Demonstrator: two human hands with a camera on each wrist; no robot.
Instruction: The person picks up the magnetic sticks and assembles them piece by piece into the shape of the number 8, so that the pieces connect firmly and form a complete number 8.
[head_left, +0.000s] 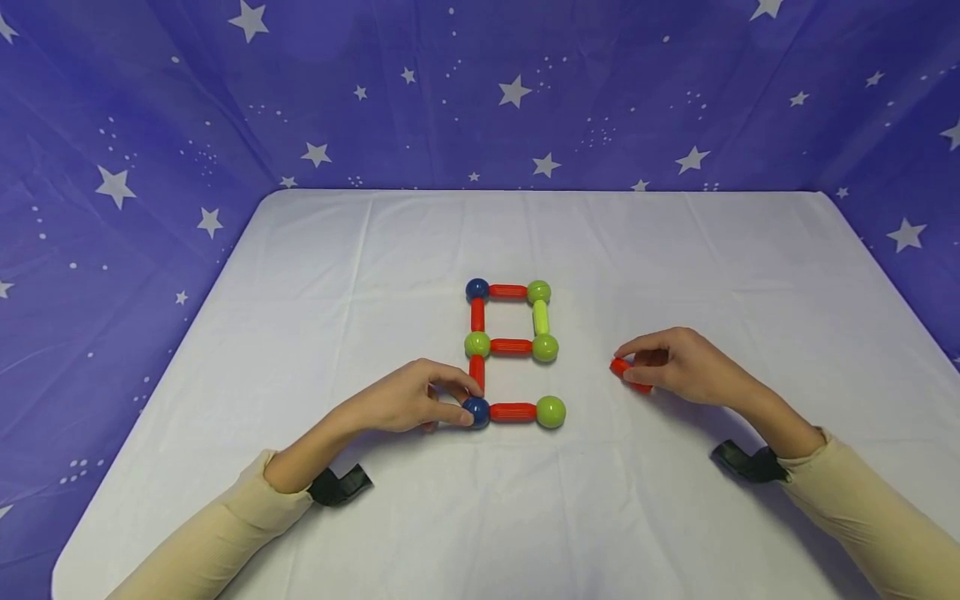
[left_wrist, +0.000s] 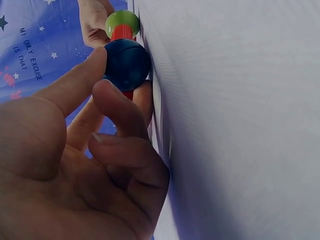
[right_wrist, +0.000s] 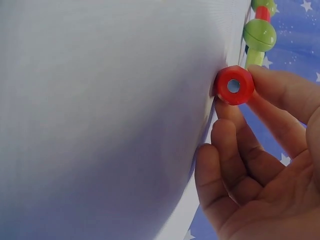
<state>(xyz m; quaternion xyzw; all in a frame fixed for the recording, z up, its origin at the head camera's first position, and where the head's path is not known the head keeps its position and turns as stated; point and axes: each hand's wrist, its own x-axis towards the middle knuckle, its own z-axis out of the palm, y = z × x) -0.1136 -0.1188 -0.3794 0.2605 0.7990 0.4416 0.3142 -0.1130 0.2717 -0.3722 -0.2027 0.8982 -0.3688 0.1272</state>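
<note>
A flat frame of magnetic rods and balls lies on the white table. My left hand point(head_left: 411, 398) pinches the blue ball point(head_left: 477, 412) at its near left corner, thumb and fingers on either side. From that ball a red rod point(head_left: 513, 412) runs right to a green ball point(head_left: 551, 412), and another red rod point(head_left: 477, 373) runs up to a green ball point(head_left: 477, 344). To the right of the frame, my right hand point(head_left: 678, 365) pinches a loose red rod point(head_left: 632, 376) close to the cloth. In the right wrist view, the loose rod's end point(right_wrist: 233, 86) shows a round metal centre.
The far part of the frame is a closed square with a blue ball point(head_left: 477, 289), green balls and one lime rod point(head_left: 541, 317). Its near right side has a gap between two green balls. A purple star-patterned curtain point(head_left: 480, 92) surrounds the white table point(head_left: 360, 258).
</note>
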